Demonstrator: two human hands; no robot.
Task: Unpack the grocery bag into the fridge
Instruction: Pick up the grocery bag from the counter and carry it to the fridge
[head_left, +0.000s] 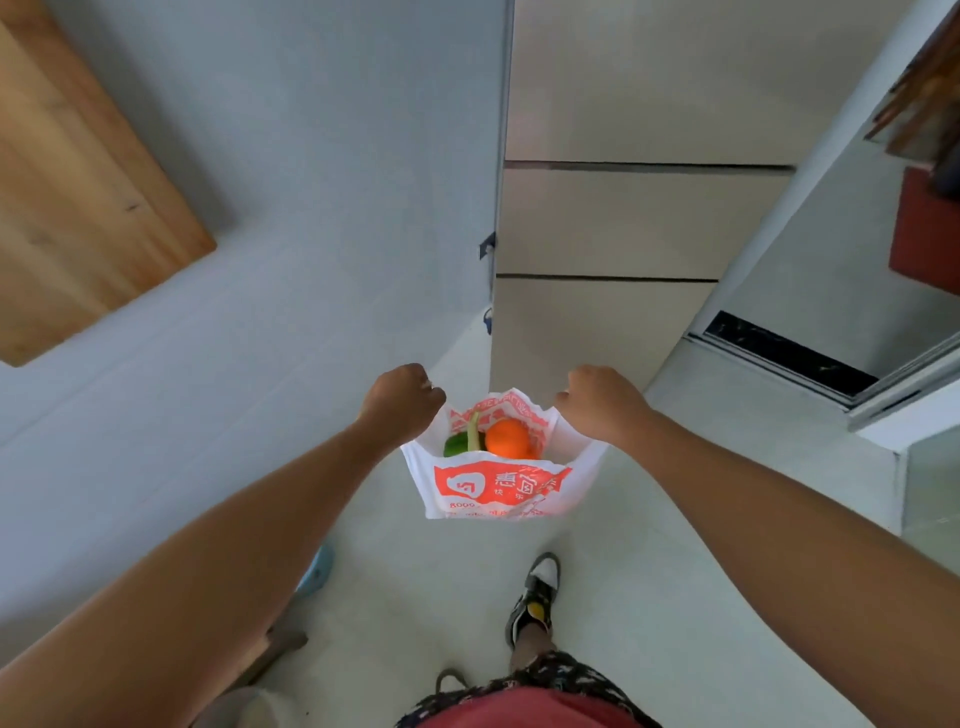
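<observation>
A white plastic grocery bag (498, 488) with red print hangs in the air between my hands, its mouth pulled open. My left hand (402, 397) grips the bag's left handle and my right hand (597, 402) grips the right one. Inside the bag lie an orange (508, 437) and a green vegetable (460, 442). Straight ahead stands the beige fridge (639, 223), its doors and drawers closed, just beyond the bag.
A grey wall (311, 182) runs on the left with a wooden panel (67, 182) on it. To the right stands a white cabinet (852, 249) with a dark red box (927, 234). My feet are on the pale floor (649, 571) below the bag.
</observation>
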